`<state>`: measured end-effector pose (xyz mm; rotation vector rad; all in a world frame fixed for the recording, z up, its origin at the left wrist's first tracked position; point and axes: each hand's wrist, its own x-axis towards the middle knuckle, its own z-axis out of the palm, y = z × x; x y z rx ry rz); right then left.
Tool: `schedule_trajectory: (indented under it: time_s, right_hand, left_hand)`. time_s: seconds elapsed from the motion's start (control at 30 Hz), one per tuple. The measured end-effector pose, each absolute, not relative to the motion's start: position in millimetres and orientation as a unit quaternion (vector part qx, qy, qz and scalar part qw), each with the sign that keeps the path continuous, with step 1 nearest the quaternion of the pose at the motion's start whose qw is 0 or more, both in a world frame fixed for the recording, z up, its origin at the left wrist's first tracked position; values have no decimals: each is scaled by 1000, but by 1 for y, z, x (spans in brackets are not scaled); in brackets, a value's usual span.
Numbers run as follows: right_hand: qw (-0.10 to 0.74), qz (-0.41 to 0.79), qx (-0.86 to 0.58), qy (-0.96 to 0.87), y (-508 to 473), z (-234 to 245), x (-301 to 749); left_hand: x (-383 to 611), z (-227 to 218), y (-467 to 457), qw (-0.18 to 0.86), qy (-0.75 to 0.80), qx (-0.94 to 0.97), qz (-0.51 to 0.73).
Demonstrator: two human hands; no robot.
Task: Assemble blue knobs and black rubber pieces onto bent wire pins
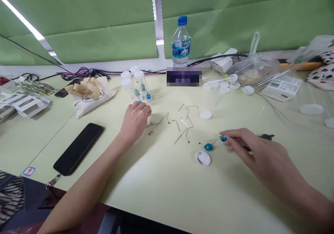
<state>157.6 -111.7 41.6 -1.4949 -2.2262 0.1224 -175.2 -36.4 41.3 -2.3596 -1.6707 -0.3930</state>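
My right hand (254,154) pinches a shiny blue bead (223,138) between thumb and fingertips. Just left of it, another blue bead (208,147) lies on the table beside a round white cap (203,158). My left hand (135,121) is closed, knuckles up, its fingertips turned away, so what they hold is hidden. Thin wires with small bead ends (150,133) lie by its right side. Beyond it stand several clear tubes with white caps (139,75), with blue and green beads inside. Several bent metal wires (187,122) are scattered between my hands.
On the left lie a black phone (78,148) and a cloth pouch (91,94). A water bottle (181,42) stands at the back near bundled cables (83,73). At right are clear tubes, white caps (311,109) and a plastic bag (258,68).
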Motion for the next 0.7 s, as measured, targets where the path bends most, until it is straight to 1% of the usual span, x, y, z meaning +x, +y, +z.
schedule_trajectory:
  time_s: [0.1,0.17,0.3,0.37,0.47,0.57,0.7]
  right_hand:
    - [265,48,-544,-795,-119,43,154]
    - [287,27,-532,-796,-123,43,151]
    - [319,-24,-423,-848,-125,46,144]
    - [321,-41,-383,-865,-126,47,142]
    - [337,-73,-349,-872,-129,46,141]
    - [336,-108,-324,-878,-133,46,144]
    - [320,-127,-318,-883,-133,50,148]
  left_hand:
    - [-177,39,-35,115,-565,-807,-126]
    - [-172,37,-37,128,-540,-818,-154]
    - [-148,30,-52,142,-420,-866,-233]
    - [-134,25,-63,120,-367,-886,-259]
    - [-114,16,-78,57,-326,-904,-270]
    - [-104,8,-85,8,-308,-915,-260]
    - [-99,3,-88,-24,-311,-914,-261]
